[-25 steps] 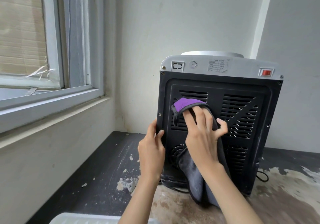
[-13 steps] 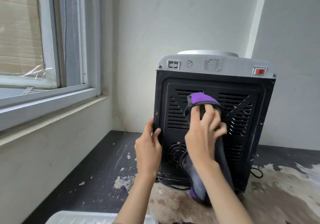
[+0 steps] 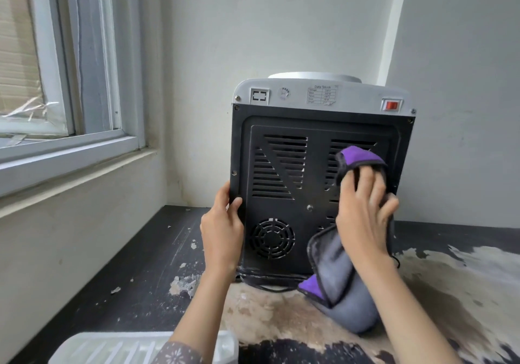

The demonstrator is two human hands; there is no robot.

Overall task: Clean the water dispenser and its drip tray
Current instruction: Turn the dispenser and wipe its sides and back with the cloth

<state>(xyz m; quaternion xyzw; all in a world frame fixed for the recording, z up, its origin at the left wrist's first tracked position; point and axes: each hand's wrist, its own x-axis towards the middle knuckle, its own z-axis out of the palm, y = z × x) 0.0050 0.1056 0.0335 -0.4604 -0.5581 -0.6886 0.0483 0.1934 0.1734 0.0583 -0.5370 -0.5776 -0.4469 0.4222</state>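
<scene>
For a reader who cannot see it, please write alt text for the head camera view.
A person's right hand presses a purple and grey cloth against the black vented back panel of a water dispenser, while the left hand grips the panel's left edge. The dispenser stands on a worn dark counter beside a window; a white drip tray lies nearest the camera.

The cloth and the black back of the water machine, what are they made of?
The cloth looks like soft microfibre, purple one side, grey the other; it folds and droops. The back panel is matt black, probably thin painted metal or plastic, with slots cut in and screws holding it.
</scene>
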